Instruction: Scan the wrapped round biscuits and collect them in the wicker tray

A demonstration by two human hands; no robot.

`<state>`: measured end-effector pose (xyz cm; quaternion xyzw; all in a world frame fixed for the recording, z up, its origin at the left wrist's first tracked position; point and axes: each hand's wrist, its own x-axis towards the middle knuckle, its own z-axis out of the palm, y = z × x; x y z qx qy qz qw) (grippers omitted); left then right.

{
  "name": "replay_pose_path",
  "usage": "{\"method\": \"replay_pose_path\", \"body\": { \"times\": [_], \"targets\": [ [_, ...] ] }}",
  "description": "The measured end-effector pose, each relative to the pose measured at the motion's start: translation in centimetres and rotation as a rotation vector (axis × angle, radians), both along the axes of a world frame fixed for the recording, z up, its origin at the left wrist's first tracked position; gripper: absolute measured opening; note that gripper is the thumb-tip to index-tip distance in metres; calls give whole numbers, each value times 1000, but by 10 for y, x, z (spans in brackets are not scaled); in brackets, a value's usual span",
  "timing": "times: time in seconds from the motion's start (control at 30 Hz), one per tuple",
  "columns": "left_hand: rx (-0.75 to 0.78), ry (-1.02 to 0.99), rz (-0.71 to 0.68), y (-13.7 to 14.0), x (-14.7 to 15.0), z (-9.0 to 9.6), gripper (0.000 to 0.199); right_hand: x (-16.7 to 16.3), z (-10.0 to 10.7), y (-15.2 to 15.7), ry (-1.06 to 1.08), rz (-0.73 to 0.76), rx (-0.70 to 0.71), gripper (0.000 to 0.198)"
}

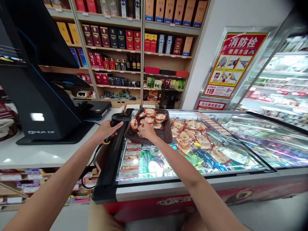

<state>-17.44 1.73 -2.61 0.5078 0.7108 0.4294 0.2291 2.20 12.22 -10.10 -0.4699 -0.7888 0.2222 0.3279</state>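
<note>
My left hand (107,131) is closed around the handle of a black barcode scanner (121,117), whose dark cable hangs below it. A brown woven basket (167,134) stands on a glass-topped freezer and holds several round, flat pastries in clear wrappers with red edges (150,111). My right hand (146,130) reaches into the front left of this basket, fingers bent onto a wrapped pastry that they partly hide. Another wrapped pastry (134,124) leans on the basket's left side. More wrapped pastries (186,136) lie loose on the glass to the right.
The freezer (192,184) runs across the front, with price labels (131,160) along its left side. A cash register screen and stand (40,106) are on the white counter (11,154) at left. Behind are shelves of boxed bottles (115,38). A red fire-hydrant sign (234,64) hangs at right.
</note>
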Motion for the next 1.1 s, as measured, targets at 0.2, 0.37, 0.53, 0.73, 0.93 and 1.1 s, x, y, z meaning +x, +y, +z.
{"method": "replay_pose_path", "body": {
  "times": [0.2, 0.37, 0.53, 0.73, 0.93, 1.1],
  "targets": [
    [-10, 108, -228, 33, 62, -3, 58, 100, -10, 24, 517, -207, -101, 23],
    [19, 237, -413, 58, 129, -5, 59, 164, -15, 19, 651, -292, -131, 26],
    [52, 373, -551, 77, 179, -4, 59, 205, -15, 6, 697, -349, -185, 28],
    [77, 484, -593, 86, 202, -2, 51, 227, -21, 8, 694, -395, -172, 29],
    [58, 462, -578, 79, 194, -1, 53, 232, -29, 24, 692, -503, -156, 29],
    [60, 404, -466, 68, 160, 6, 53, 226, -37, 29, 443, -678, -13, 33]
  ]
}}
